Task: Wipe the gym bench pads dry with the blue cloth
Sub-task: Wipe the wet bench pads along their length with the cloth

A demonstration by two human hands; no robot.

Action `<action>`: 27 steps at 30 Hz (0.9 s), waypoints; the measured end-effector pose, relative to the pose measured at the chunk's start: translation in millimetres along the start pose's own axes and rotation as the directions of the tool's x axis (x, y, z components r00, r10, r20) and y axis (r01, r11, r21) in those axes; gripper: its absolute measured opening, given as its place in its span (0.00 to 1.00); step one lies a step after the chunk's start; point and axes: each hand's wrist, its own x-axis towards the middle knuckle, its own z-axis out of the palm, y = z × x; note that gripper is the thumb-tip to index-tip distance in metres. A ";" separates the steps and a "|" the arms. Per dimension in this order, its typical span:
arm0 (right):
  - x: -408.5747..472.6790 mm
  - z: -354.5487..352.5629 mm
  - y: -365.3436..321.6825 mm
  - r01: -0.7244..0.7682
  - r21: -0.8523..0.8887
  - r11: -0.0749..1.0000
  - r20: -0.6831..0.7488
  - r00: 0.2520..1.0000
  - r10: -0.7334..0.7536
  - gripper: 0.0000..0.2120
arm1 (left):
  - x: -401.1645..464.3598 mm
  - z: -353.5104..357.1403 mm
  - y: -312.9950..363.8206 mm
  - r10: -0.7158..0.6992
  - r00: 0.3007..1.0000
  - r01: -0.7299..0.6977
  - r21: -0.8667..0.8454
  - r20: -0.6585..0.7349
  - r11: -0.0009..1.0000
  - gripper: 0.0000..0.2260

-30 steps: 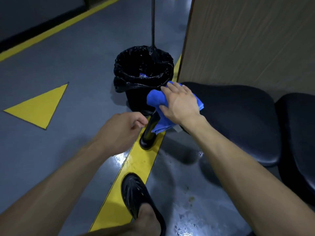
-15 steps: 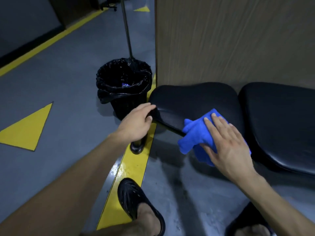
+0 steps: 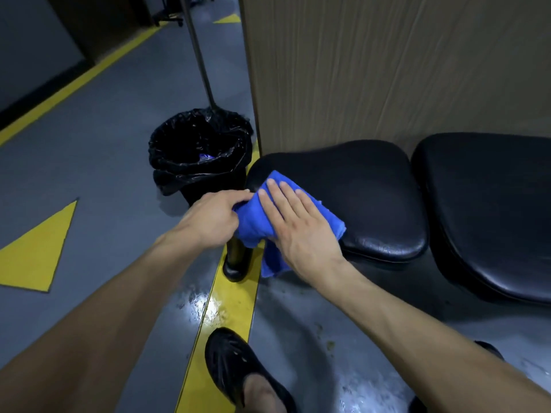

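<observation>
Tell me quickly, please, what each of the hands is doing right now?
Left hand: fingers curled, pinching the edge of the blue cloth.
Right hand: open, flat fingers pressing the blue cloth onto the bench pad.

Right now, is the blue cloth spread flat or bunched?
Bunched: the blue cloth sits crumpled on the left bench pad, one end hanging off its front edge.

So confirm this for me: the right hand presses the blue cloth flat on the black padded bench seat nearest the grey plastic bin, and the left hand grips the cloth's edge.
One detail is wrong: the bin is black, lined with a black plastic bag, not grey. The rest holds in the head view: the right hand presses the blue cloth flat on the black padded bench seat nearest the bin, and the left hand grips the cloth's edge.
</observation>
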 end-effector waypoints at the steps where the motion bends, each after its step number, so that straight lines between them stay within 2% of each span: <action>1: -18.5 -0.8 11.4 0.017 -0.004 1.000 -0.004 1.000 -0.017 0.33 | -0.6 1.4 1.0 -0.004 1.000 0.004 0.007 0.006 1.000 0.31; 3: -65.9 -2.7 39.1 0.016 0.004 1.000 -0.032 0.999 -0.016 0.34 | -1.8 4.4 2.6 -0.012 1.000 0.012 0.008 0.009 1.000 0.31; 5: -113.4 -6.0 65.0 -0.064 0.053 0.997 -0.044 0.997 0.066 0.37 | -2.9 7.5 3.9 -0.005 1.000 0.005 0.005 0.005 1.000 0.30; 8: -125.2 -5.1 70.6 -0.142 0.048 0.989 -0.052 0.988 0.145 0.34 | -1.4 12.3 6.6 0.006 1.000 -0.007 0.027 0.010 1.000 0.30; 11: -72.9 -0.8 35.2 -0.083 0.045 0.996 -0.108 0.990 0.087 0.29 | -0.4 14.2 6.9 -0.012 0.999 0.010 0.066 0.033 0.998 0.31; 14: -28.4 -3.2 9.3 -0.018 0.034 0.999 -0.034 0.999 0.019 0.32 | -1.2 13.2 7.7 -0.018 0.999 0.015 0.092 0.040 0.996 0.32; 19: -73.1 1.4 52.7 0.033 0.055 0.998 -0.062 0.998 -0.030 0.34 | -4.6 3.6 13.1 -0.035 0.996 0.024 0.137 0.079 0.990 0.31; 21: -110.2 6.3 77.7 -0.050 0.155 0.987 -0.089 0.994 0.064 0.39 | -5.1 0.0 19.8 -0.036 0.996 0.020 0.188 0.083 0.982 0.29; 24: -152.8 9.1 96.2 -0.254 0.335 0.908 -0.159 0.934 0.320 0.40 | -5.3 0.5 40.4 0.029 0.997 -0.043 0.202 0.073 0.979 0.29; 26: -170.8 11.4 88.2 -0.354 0.553 0.754 -0.119 0.862 0.492 0.38 | -2.2 5.5 60.1 0.111 0.991 -0.123 0.183 0.076 0.975 0.29; 27: -177.9 9.4 78.7 -0.378 0.697 0.609 -0.069 0.811 0.582 0.35 | -0.4 9.5 71.4 0.151 0.985 -0.165 0.181 0.088 0.969 0.29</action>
